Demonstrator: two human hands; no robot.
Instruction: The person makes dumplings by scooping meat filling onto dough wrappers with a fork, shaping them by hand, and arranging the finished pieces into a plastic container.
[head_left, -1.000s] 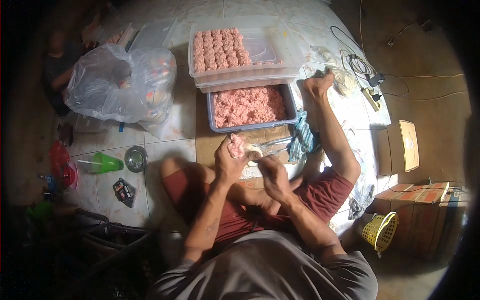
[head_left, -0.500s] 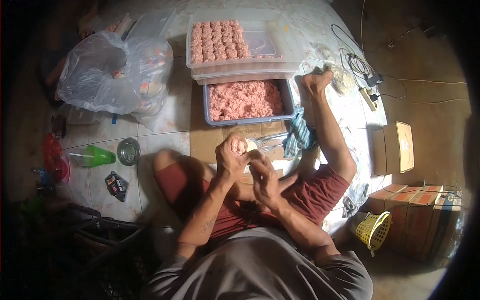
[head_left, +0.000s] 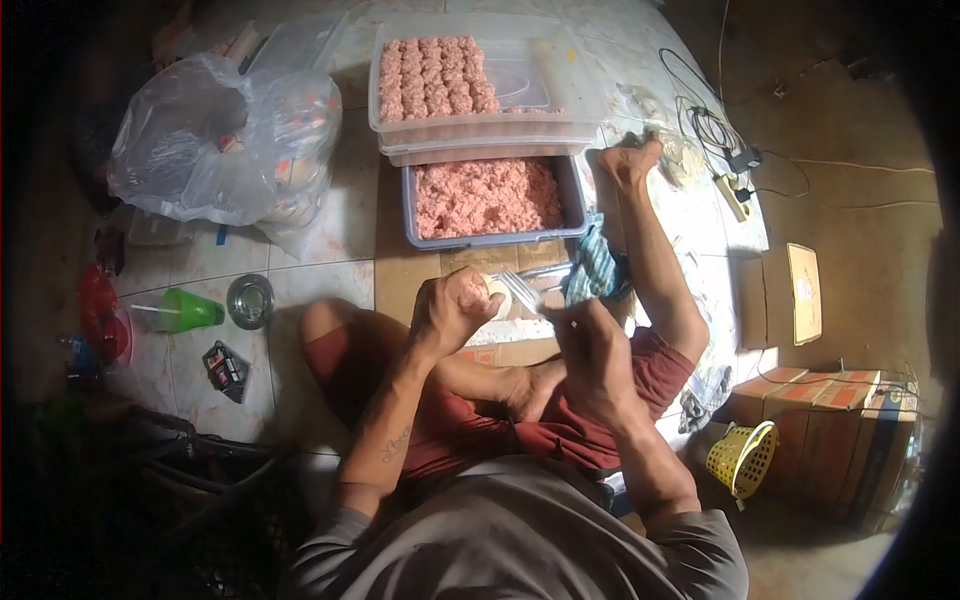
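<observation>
My left hand [head_left: 448, 312] is closed around pink minced meat [head_left: 472, 292] and a pale, round, thin piece [head_left: 495, 297] that looks like a dough wrapper. My right hand [head_left: 595, 350] is closed on a fork [head_left: 524, 292], its tines pointing up and left toward the pale piece. Whether the tines touch it I cannot tell. Another metal utensil [head_left: 548, 271] lies beyond on the cardboard [head_left: 405, 275]. Ahead stands a grey-blue tub [head_left: 495, 241] of minced meat. Behind it, a clear plastic tray [head_left: 545, 75] holds rows of shaped meat portions [head_left: 437, 80].
A checked cloth [head_left: 592, 270] lies right of the tub. At left are a plastic bag [head_left: 185, 140], a green cup [head_left: 195, 310], a glass ashtray [head_left: 250, 301] and a dark small pack [head_left: 227, 371]. Cables, cartons [head_left: 830, 425] and a yellow basket [head_left: 740, 458] stand at right.
My right hand has moved right, away from my left hand, and now grips a fork that lay on the cardboard. My left hand keeps its hold on the meat and pale piece.
</observation>
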